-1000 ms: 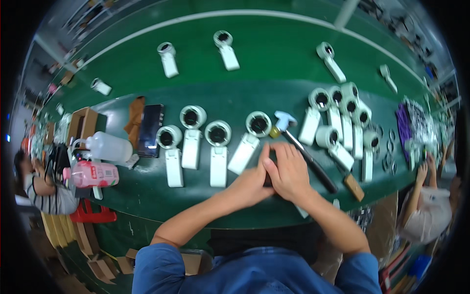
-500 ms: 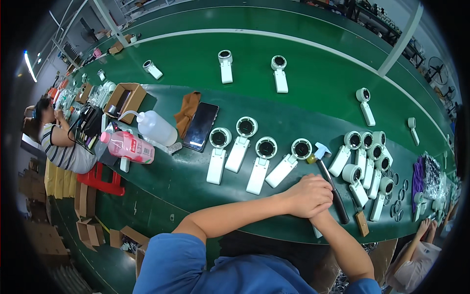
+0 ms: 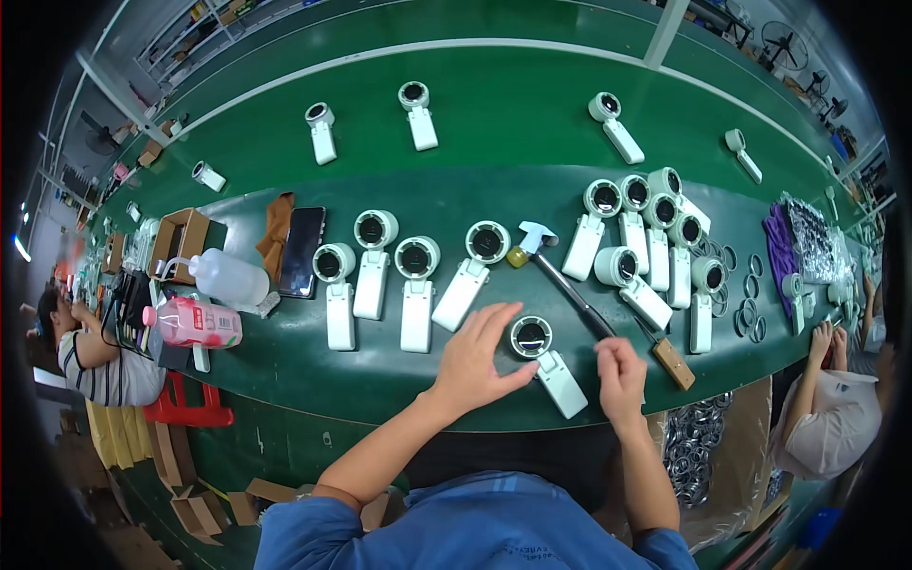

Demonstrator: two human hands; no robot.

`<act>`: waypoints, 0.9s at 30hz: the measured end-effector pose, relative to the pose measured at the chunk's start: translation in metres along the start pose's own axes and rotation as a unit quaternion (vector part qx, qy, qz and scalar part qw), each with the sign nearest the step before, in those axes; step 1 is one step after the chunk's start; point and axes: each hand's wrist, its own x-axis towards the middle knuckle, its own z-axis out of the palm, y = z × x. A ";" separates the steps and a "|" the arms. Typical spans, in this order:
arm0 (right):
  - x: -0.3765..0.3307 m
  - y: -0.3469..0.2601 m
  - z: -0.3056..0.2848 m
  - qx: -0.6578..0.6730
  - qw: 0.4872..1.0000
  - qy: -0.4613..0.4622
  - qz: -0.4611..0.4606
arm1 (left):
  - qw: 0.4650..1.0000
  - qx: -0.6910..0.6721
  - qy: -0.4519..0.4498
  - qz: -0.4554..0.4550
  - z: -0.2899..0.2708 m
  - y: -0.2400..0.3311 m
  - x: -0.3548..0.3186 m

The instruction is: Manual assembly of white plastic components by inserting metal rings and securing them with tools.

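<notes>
My left hand (image 3: 475,363) is open, thumb and fingers spread beside the round head of a white handheld fan (image 3: 560,382) lying at the table's near edge. Its fingertips come close to the fan's ring-rimmed head. On the fan's other side my right hand (image 3: 622,382) is closed, its curled fingers over the lower end of the black handle of a hammer (image 3: 576,296). That handle end is hidden by the hand. The hammer's pale head points away from me, next to a small yellow piece (image 3: 517,256).
Several more fans stand in a row on the left (image 3: 416,313) and cluster on the right (image 3: 657,249). Metal rings (image 3: 748,313) and a wooden-handled tool (image 3: 674,364) lie at right. A phone (image 3: 302,253), white squeeze bottle (image 3: 231,277) and pink bottle (image 3: 195,323) sit at left.
My hands, clasped together before, have come apart. The left has opened by the near fan, which now shows; the right has curled over the hammer handle. The view has shifted to the right.
</notes>
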 end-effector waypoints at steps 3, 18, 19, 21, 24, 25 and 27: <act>-0.014 -0.002 0.001 -0.166 0.961 -0.018 -0.220 | 0.991 0.123 0.009 0.056 0.014 0.004 0.013; -0.006 -0.003 0.010 -0.201 0.954 -0.041 -0.221 | 0.926 0.368 0.085 -0.011 -0.102 -0.085 0.355; -0.006 -0.002 0.010 -0.203 0.954 -0.039 -0.216 | 0.918 0.377 0.108 -0.055 -0.107 -0.109 0.364; -0.004 0.000 0.008 -0.211 0.953 -0.040 -0.214 | 0.915 0.382 0.120 -0.055 -0.104 -0.155 0.366; -0.006 0.000 0.008 -0.219 0.955 -0.033 -0.196 | 0.908 0.397 0.126 -0.048 -0.103 -0.181 0.357; -0.006 0.000 0.007 -0.226 0.953 -0.031 -0.198 | 0.892 0.425 0.154 0.003 -0.104 -0.181 0.353; -0.004 -0.001 0.005 -0.241 0.948 -0.028 -0.204 | 0.848 0.475 0.211 0.105 -0.115 -0.176 0.345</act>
